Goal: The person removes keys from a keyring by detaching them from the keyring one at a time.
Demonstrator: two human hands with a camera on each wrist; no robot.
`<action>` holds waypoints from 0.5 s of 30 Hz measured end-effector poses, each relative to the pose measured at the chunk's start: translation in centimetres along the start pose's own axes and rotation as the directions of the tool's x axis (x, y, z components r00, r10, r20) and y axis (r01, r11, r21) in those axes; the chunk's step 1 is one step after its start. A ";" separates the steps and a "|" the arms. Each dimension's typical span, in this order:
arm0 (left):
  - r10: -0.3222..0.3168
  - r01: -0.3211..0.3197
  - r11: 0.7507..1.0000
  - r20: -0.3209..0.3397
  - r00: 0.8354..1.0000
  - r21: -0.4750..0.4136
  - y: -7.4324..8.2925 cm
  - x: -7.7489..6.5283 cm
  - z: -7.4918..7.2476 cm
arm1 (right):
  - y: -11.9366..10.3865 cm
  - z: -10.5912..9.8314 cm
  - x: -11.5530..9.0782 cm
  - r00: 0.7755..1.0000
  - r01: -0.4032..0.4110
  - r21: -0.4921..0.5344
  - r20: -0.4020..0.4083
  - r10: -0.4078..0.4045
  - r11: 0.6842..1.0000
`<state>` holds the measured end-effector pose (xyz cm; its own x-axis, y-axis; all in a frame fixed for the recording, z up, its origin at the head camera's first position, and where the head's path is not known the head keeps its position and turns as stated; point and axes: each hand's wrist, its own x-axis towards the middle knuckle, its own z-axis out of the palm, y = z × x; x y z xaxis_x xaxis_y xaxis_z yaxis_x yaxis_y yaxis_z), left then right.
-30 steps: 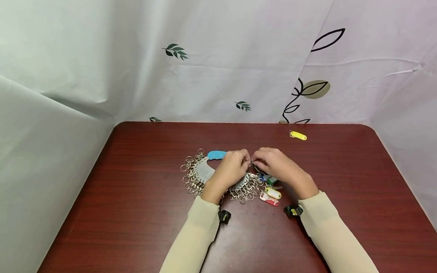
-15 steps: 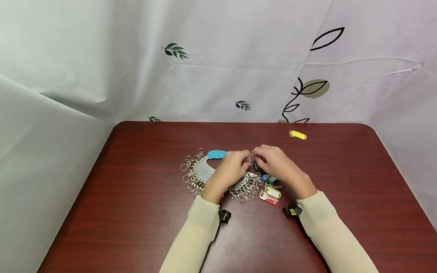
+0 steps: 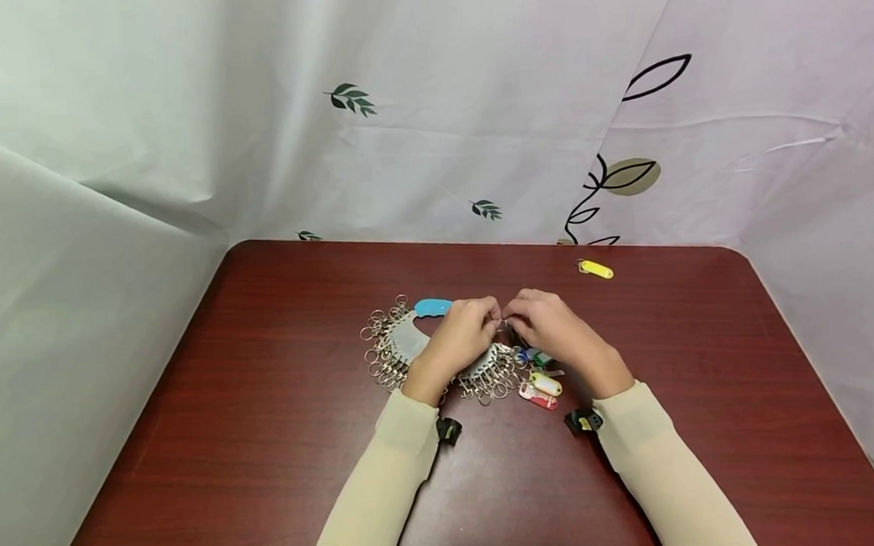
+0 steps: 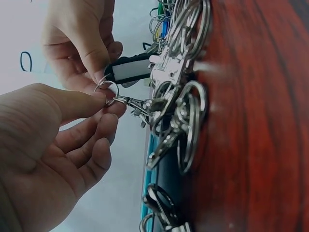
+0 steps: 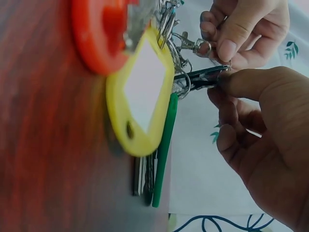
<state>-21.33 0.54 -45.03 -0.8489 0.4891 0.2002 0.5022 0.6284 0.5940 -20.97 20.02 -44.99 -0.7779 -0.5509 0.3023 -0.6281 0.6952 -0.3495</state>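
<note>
Over the right end of a fan-shaped metal key holder point(image 3: 408, 339), both hands meet fingertip to fingertip. My left hand point(image 3: 465, 331) pinches a small split key ring point(image 4: 117, 89) between thumb and fingers; a metal swivel clasp point(image 4: 133, 102) hangs from this ring. My right hand point(image 3: 549, 325) grips the end of a black key tag point(image 4: 131, 70) with a white label, right at the same ring. In the right wrist view the black tag appears nearly edge-on, partly hidden by the thumb.
Yellow point(image 3: 546, 385), red point(image 3: 538, 398) and green point(image 3: 543, 359) key tags lie beside the holder, near my right wrist. Another yellow tag point(image 3: 596, 270) lies toward the table's back edge. The holder has a blue handle point(image 3: 433, 308) and many clasps with rings.
The right hand shifts slightly up and left, and the black tag swings a little under it. The left hand stays almost in place, still pinching the ring.
</note>
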 end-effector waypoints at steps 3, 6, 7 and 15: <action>0.006 -0.006 1.000 -0.002 1.000 -0.004 0.0 0.0 0.0 | 0.1 0.2 0.0 0.999 -0.013 0.024 -0.036 0.014 1.000; 0.004 -0.004 1.000 0.001 1.000 -0.008 0.0 0.1 0.0 | 0.1 0.3 0.0 0.998 -0.044 0.059 -0.043 0.047 0.997; 0.004 -0.004 1.000 0.003 1.000 -0.008 0.0 0.1 0.0 | 0.1 0.3 0.0 0.997 -0.062 0.072 -0.040 0.065 0.996; -0.007 0.007 1.000 0.044 0.999 -0.008 0.1 0.0 -0.1 | 0.3 -0.2 0.0 0.979 -0.199 0.170 -0.013 0.204 0.965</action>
<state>-21.30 0.57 -44.88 -0.8441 0.5112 0.1618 0.4950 0.6269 0.6016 -21.19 20.35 -44.92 -0.8895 -0.3913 0.2360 -0.4544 0.7021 -0.5483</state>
